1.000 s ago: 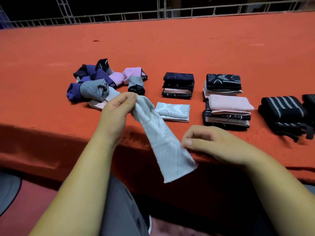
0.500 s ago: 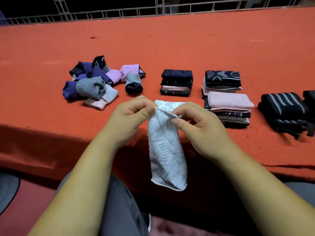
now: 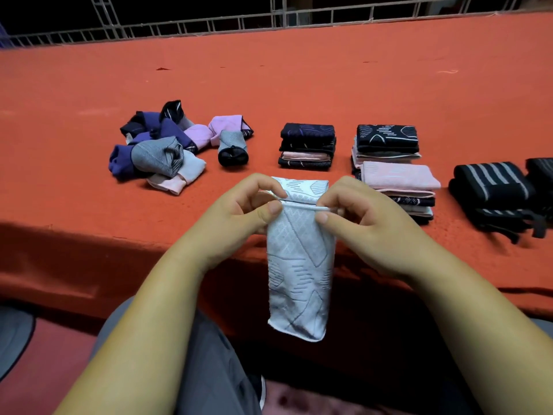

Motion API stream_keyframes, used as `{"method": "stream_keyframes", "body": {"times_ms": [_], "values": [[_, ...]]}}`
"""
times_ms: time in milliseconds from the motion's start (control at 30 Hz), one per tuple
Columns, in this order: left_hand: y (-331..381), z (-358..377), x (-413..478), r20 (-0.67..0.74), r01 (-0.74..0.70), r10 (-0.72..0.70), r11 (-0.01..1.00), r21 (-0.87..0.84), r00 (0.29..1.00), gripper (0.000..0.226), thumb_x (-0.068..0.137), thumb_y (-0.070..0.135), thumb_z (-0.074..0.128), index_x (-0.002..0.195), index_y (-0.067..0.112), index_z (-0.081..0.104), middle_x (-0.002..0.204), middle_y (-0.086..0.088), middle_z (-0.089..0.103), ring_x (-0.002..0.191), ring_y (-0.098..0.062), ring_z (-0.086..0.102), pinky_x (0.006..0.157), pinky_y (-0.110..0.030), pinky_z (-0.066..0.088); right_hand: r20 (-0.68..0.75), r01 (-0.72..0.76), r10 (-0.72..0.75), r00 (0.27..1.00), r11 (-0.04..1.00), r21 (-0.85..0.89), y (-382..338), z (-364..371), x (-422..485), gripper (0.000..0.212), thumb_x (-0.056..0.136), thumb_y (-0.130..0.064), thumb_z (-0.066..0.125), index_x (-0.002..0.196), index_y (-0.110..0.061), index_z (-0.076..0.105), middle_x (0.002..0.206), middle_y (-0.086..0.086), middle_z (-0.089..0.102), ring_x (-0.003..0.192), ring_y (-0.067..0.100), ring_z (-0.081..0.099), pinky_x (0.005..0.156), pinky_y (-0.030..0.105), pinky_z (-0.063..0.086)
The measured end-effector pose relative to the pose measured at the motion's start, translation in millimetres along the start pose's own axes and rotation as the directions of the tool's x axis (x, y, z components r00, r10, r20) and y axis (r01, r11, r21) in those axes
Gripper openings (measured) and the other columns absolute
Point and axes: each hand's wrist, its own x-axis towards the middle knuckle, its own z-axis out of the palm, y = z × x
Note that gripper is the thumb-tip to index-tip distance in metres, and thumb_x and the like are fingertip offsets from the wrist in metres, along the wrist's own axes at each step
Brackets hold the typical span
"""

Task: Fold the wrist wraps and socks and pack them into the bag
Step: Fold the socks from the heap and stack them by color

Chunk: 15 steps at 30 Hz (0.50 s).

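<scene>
A light grey patterned sock (image 3: 299, 274) hangs flat over the table's front edge. My left hand (image 3: 239, 214) pinches its top left corner and my right hand (image 3: 362, 223) pinches its top right corner, stretching the top edge straight. Just behind my fingers a folded light grey sock (image 3: 302, 188) lies on the table. A heap of unfolded purple, pink, grey and black socks (image 3: 167, 148) sits at the left. Folded sock stacks stand in the middle (image 3: 306, 149) and to the right (image 3: 389, 166). Black striped wrist wraps (image 3: 493, 190) lie at the far right. No bag is in view.
The table wears an orange-red cloth (image 3: 299, 79) that drapes over the near edge. A metal railing (image 3: 269, 22) runs along the far side. My grey trouser leg (image 3: 206, 360) is below the hanging sock.
A second ago only my left hand held the sock, slanting down. My right hand came in and took the other corner; the sock now hangs straight with its top edge pulled taut.
</scene>
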Motion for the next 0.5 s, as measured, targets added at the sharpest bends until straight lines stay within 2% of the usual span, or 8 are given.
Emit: {"method": "stream_keyframes", "body": {"times_ms": [67,133,233,300,367,433,467,500], "values": [[-2,0,2,-0.008,0.062,-0.063,0.996,-0.066,0.998,0.037,0.094,0.011,0.073,0.128,0.010,0.059,0.106,-0.013,0.064,0.096,-0.021,0.061,0.082,-0.030,0.053,-0.055,-0.029,0.027,0.998,0.999,-0.029,5,2,-1,0.005,0.097,-0.022,0.069,0.096,-0.026,0.068,0.098,-0.005,0.057,0.091,0.014,0.059,0.082,0.029,0.045],[-4,1,2,-0.009,0.099,-0.100,0.991,-0.092,0.995,0.046,0.090,-0.002,0.074,0.133,0.005,0.059,0.109,-0.018,0.069,0.098,-0.024,0.066,0.088,-0.035,0.056,-0.114,-0.071,0.073,0.991,0.997,0.021,10,4,-1,0.019,0.096,-0.012,0.070,0.103,-0.029,0.069,0.106,-0.005,0.062,0.096,0.016,0.065,0.087,0.034,0.050],[-4,5,2,-0.057,0.088,-0.094,0.991,-0.101,0.994,0.040,0.093,-0.015,0.065,0.130,0.000,0.062,0.114,-0.025,0.074,0.103,-0.028,0.072,0.091,-0.038,0.060,-0.159,-0.168,0.237,0.958,0.918,0.359,6,9,0,0.039,0.094,-0.008,0.077,0.120,-0.035,0.067,0.117,-0.006,0.067,0.090,0.010,0.065,0.084,0.033,0.055],[-3,8,3,-0.099,0.065,-0.080,0.988,-0.141,0.992,0.039,0.093,-0.017,0.062,0.127,0.001,0.065,0.114,-0.021,0.076,0.103,-0.027,0.073,0.088,-0.035,0.061,-0.131,-0.271,0.367,0.921,0.844,0.463,6,14,0,0.044,0.094,-0.019,0.081,0.131,-0.033,0.064,0.122,-0.007,0.071,0.094,0.006,0.069,0.085,0.030,0.057],[-2,9,4,-0.133,0.065,-0.090,0.981,-0.181,0.987,0.038,0.093,-0.017,0.060,0.125,0.001,0.067,0.113,-0.017,0.078,0.101,-0.024,0.074,0.085,-0.030,0.061,-0.046,-0.377,0.439,0.897,0.817,0.436,8,20,-2,0.034,0.094,-0.031,0.080,0.127,-0.028,0.069,0.113,-0.010,0.078,0.092,0.004,0.073,0.080,0.027,0.056],[-2,9,4,-0.156,0.076,-0.105,0.980,-0.182,0.982,0.033,0.095,-0.014,0.060,0.122,0.003,0.069,0.112,-0.015,0.079,0.101,-0.022,0.075,0.083,-0.028,0.061,-0.025,-0.376,0.427,0.904,0.822,0.428,6,23,-5,0.012,0.099,-0.029,0.074,0.106,-0.022,0.080,0.088,-0.014,0.079,0.076,0.001,0.070,0.072,0.026,0.052],[-3,10,5,-0.163,0.082,-0.111,0.981,-0.178,0.980,0.029,0.096,-0.010,0.061,0.121,0.004,0.069,0.113,-0.015,0.079,0.101,-0.022,0.075,0.083,-0.028,0.061,-0.053,-0.358,0.419,0.907,0.830,0.428,5,23,-6,0.011,0.100,-0.027,0.073,0.101,-0.020,0.082,0.086,-0.014,0.079,0.076,0.002,0.071,0.072,0.028,0.054],[-3,11,5,-0.172,0.086,-0.116,0.981,-0.172,0.978,0.025,0.098,-0.005,0.064,0.120,0.005,0.070,0.112,-0.015,0.079,0.100,-0.021,0.075,0.082,-0.027,0.061,-0.084,-0.337,0.406,0.910,0.843,0.418,5,23,-6,0.010,0.100,-0.024,0.074,0.101,-0.020,0.083,0.091,-0.011,0.081,0.085,0.006,0.076,0.077,0.032,0.058]]}}
